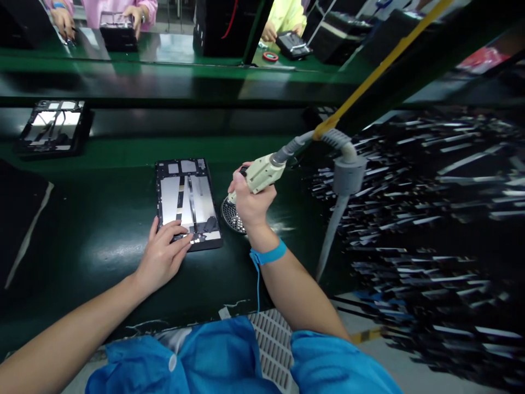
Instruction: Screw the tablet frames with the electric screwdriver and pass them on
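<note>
A black tablet-like device (205, 191) lies on the green bench with its inside showing silver plates and dark strips. My left hand (164, 251) rests on its lower left part, fingers stretched over the inner parts and the thumb by the left edge. To the right, my right hand (252, 205) is wrapped round a cream-coloured air gun (264, 174) with a grey hose at its rear. Below its front end is a round perforated metal piece (233, 215), partly hidden by my hand; I cannot tell whether it belongs to the gun. A blue strap circles my right wrist.
Another opened device (53, 128) lies at the far left. A yellow strap (381, 65) holds up the hose. Blurred stacks of dark panels (430, 219) fill the right side. Across the bench, a co-worker's hands (135, 16) hold a device; another person works further right.
</note>
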### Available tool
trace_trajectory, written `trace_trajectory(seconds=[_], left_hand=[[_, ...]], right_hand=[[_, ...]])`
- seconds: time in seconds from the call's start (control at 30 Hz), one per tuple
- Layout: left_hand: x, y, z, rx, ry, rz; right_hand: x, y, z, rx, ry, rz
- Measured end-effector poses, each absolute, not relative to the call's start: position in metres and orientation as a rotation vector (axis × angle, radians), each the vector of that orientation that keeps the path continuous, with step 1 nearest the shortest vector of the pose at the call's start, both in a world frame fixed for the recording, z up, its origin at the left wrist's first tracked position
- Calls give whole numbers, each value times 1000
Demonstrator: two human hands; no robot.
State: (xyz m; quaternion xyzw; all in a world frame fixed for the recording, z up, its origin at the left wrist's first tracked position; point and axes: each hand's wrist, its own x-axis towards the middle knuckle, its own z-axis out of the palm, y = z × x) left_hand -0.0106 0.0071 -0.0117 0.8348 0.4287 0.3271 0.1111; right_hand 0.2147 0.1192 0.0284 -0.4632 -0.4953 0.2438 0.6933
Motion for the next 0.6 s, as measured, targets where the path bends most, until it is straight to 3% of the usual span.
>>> trace_trajectory(seconds=[0.37,0.6], left_hand=[[-7,6,-9,2397,1301,886],[-7,6,-8,2335,1292,847]], right_hand=[[209,105,49,-915,-1036,552],[166,53,62,-709,-1225,897]])
